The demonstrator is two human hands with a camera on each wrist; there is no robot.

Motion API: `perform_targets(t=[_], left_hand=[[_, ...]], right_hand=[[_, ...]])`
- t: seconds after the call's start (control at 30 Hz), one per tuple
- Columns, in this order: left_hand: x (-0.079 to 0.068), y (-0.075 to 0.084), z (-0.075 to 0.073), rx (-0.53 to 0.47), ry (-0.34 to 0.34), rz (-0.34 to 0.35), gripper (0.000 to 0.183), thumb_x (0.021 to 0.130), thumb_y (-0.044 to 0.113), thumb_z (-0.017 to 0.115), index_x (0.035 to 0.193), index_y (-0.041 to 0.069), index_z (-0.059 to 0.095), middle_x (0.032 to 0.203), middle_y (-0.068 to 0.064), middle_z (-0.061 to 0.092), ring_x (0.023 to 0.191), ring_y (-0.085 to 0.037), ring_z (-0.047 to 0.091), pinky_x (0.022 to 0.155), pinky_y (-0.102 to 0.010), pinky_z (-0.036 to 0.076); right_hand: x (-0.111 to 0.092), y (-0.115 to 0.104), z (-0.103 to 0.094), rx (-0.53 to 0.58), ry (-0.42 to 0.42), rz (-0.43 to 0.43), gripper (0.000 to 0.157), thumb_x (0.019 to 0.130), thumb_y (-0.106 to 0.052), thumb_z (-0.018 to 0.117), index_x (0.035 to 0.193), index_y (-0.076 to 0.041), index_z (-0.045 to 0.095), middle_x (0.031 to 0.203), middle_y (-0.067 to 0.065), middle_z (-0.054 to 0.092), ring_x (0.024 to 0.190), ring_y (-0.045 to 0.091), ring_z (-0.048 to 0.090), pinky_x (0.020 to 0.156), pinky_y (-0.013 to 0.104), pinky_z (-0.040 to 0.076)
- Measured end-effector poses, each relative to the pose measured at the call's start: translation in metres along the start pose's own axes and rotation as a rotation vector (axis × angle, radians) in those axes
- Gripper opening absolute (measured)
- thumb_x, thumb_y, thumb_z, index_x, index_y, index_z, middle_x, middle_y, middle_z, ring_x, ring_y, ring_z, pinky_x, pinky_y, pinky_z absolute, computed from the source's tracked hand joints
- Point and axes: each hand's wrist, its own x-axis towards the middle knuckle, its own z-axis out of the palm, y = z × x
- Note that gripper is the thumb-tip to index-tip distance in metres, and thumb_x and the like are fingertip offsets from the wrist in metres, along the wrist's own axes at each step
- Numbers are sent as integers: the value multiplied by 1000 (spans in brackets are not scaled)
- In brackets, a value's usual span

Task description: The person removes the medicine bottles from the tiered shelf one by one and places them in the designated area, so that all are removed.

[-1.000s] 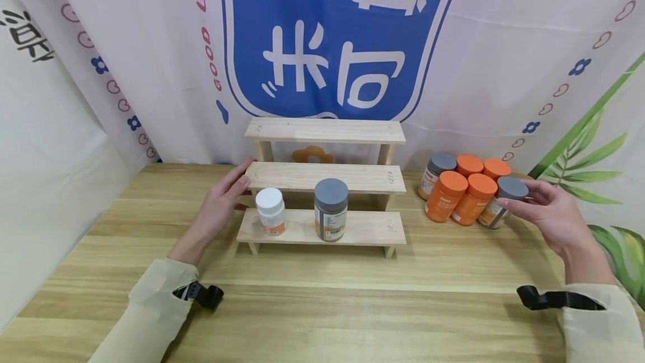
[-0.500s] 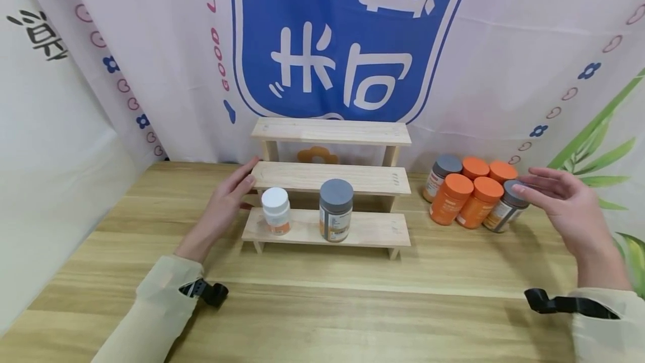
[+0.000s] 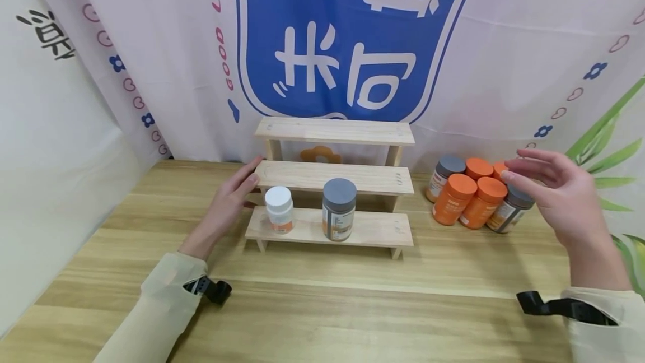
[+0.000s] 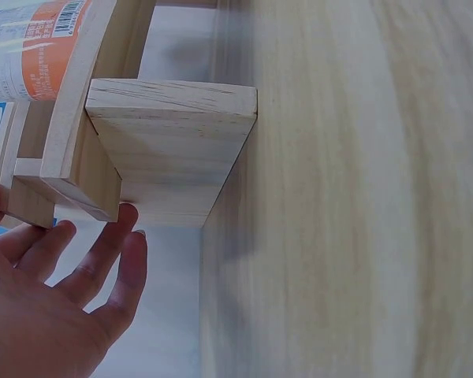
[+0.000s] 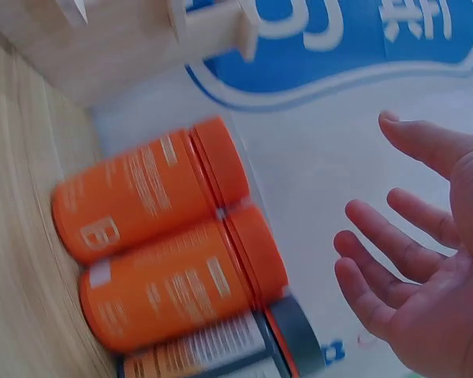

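At the left end of a three-tier wooden display rack (image 3: 335,177), my left hand (image 3: 227,206) holds the middle board's edge, thumb on top and fingers beneath; the left wrist view shows its fingertips against the wood. A small white bottle (image 3: 279,212) and a larger grey-lidded jar (image 3: 339,212) stand on the lowest tier. My right hand (image 3: 569,200) hovers over the right side of a bottle cluster, holding nothing, its fingers spread and loosely bent. That cluster has several orange bottles (image 3: 455,201) and two grey-lidded ones, the nearer grey-lidded bottle (image 3: 506,214) partly behind my hand.
Everything stands on a wood-grain table (image 3: 363,318). Behind the rack hangs a white curtain (image 3: 504,71) with a blue printed panel. The upper two tiers of the rack bear no bottles.
My right hand has let go of the front-right grey-lidded bottle, risen off it and shifted left over the cluster. The left hand stays at the rack. The head view has shifted slightly.
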Motion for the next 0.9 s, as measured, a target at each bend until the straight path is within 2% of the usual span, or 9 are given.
perform_targets(t=[0.23,0.43,0.77,0.9], left_hand=[[1,1,0,9,3,-6,56,116,37,39,170,24,29,175,-14,30,135,-44,56,91,-39,55],[0,0,0,-2,-1,-4,56,116,35,39,170,22,29,175,-15,30,133,-44,56,89,-36,55],[1,-1,2,1,-2,-2,56,116,36,39,170,22,29,175,-16,30,133,-45,56,88,-36,55],[1,0,1,2,-4,-3,56,116,36,39,170,23,29,175,-15,29,133,-44,55,88,-36,55]], right_hand=[[-6,-23,30,113,-117,-43,53,100,-20,75,149,-23,56,122,-21,73,108,-5,68,86,7,54],[-14,-35,60,105,-169,-69,53,101,-23,75,150,-22,55,124,-16,73,114,-1,67,92,8,52],[-28,-50,101,184,-252,-152,54,102,-21,74,151,-15,53,129,-4,73,117,4,68,97,10,52],[-31,-57,114,240,-284,-185,53,101,-16,74,151,-13,54,134,5,71,120,13,68,98,14,53]])
